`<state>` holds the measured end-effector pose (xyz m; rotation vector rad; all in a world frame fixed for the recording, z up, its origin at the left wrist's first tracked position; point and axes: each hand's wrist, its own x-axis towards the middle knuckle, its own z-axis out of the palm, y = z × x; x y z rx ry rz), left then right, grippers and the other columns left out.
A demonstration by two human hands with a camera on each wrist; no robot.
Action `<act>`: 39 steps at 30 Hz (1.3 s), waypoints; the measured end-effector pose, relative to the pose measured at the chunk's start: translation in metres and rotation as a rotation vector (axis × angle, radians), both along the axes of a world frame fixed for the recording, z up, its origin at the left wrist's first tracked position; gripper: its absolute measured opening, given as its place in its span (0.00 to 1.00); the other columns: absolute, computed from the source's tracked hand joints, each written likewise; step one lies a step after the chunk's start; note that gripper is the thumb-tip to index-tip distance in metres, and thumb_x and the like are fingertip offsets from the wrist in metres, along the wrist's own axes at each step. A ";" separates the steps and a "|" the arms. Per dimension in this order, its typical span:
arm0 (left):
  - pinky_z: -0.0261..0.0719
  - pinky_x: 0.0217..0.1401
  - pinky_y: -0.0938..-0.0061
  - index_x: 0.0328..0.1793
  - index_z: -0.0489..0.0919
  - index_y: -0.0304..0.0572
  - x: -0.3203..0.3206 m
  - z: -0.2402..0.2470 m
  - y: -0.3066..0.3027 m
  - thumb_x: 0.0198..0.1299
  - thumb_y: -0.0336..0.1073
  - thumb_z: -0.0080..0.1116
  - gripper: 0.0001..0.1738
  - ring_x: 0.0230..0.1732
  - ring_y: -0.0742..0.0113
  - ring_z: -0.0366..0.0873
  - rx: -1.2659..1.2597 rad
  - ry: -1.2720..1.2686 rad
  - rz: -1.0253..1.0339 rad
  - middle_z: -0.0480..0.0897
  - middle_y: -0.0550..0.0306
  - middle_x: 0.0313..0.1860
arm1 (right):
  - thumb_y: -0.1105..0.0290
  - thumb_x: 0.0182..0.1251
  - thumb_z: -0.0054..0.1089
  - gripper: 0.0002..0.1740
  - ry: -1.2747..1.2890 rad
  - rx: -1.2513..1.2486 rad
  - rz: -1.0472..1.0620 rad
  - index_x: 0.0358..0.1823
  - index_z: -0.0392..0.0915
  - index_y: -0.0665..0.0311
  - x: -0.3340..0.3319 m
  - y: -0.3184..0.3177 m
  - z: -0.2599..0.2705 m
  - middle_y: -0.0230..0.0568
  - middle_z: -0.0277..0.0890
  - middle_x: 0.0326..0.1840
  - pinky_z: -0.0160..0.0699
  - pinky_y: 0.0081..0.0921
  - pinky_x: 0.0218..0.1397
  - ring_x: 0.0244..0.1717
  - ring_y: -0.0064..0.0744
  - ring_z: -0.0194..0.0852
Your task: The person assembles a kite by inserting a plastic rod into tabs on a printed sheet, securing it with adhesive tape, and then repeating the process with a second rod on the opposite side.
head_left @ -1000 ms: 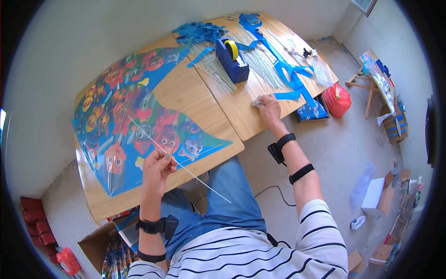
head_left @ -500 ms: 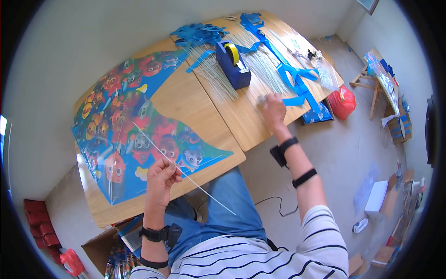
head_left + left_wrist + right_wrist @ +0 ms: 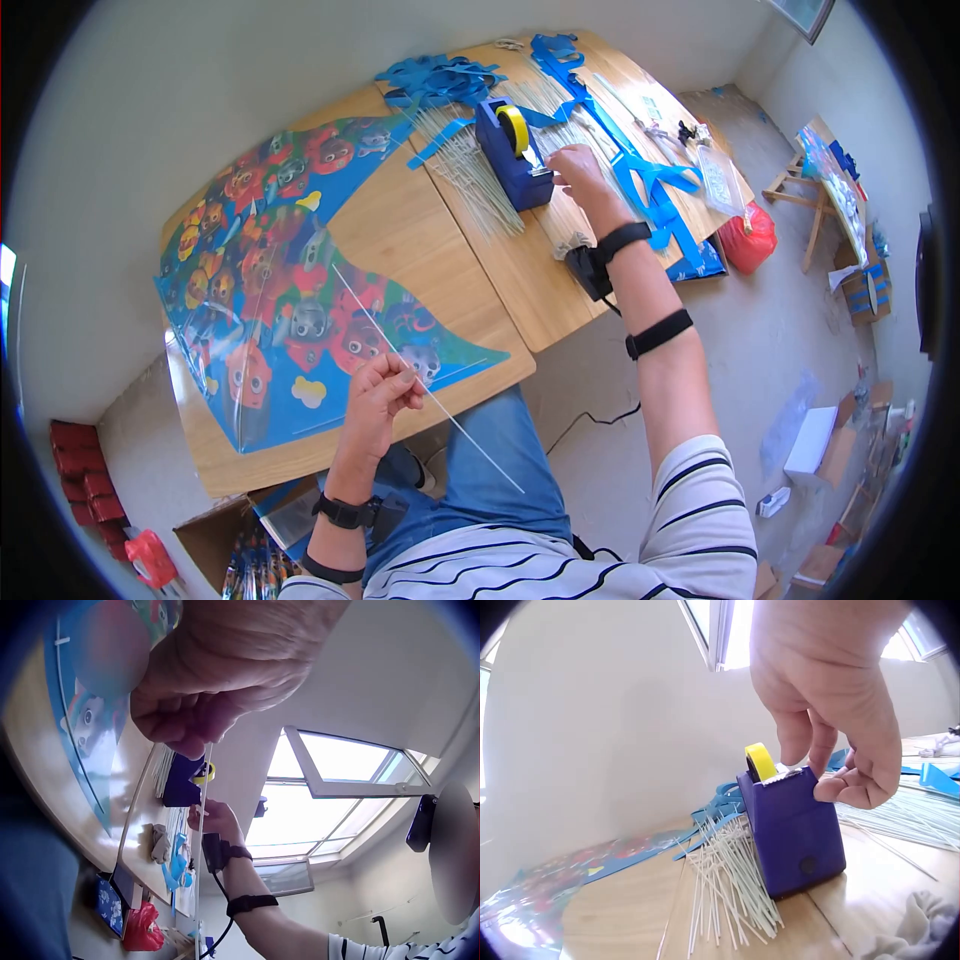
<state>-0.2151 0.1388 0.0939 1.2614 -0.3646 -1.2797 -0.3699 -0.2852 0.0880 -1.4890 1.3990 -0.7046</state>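
Observation:
My left hand (image 3: 380, 405) pinches a thin white rod (image 3: 474, 440) between thumb and fingers, holding it slanted over the front edge of the table. Beneath its upper end lies a blue plastic sheet (image 3: 310, 392) printed with cartoon animal faces. On the table's right half stands a dark blue tape dispenser (image 3: 795, 832) with a yellow-cored roll (image 3: 760, 760). My right hand (image 3: 590, 185) is at its front; in the right wrist view thumb and fingertips sit right at the cutting edge (image 3: 781, 777). I cannot tell whether they pinch the tape end. A crumpled grey cloth (image 3: 572, 245) lies nearby.
Many pale thin rods (image 3: 468, 165) lie on both sides of the dispenser. Blue ribbon is heaped (image 3: 440, 80) at the back, with more strips (image 3: 655, 175) to the right. A clear plastic box (image 3: 720, 180) and a red bag (image 3: 750, 240) are at the right end.
My right hand has let go of the grey cloth and moved away from me to the dispenser's front. The left hand, still pinching the rod, has shifted a little right and down.

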 end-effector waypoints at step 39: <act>0.83 0.34 0.77 0.42 0.79 0.43 -0.112 -0.022 -0.181 0.67 0.32 0.61 0.03 0.27 0.73 0.81 -0.074 -0.025 -0.349 0.84 0.57 0.30 | 0.72 0.66 0.62 0.06 -0.393 0.271 0.000 0.38 0.81 0.68 -0.288 0.347 0.042 0.38 0.83 0.36 0.76 0.27 0.55 0.41 0.27 0.79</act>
